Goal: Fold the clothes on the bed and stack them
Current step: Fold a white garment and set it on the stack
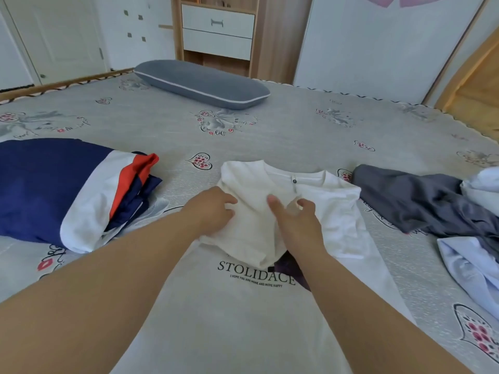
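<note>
Fingers of the left hand curl into the folded sleeve of the white shirt, which lies flat on the bed; the right hand hovers with fingers loosely spread, holding nothing. To fold well, I'd smooth that sleeve inward, keep the edges parallel, then mirror the right side.

white T-shirt flat on bed | left hand grips folded sleeve | right hand spread above it | dark grey garment at 3 o'clock | navy folded clothes at 9 o'clock
</note>
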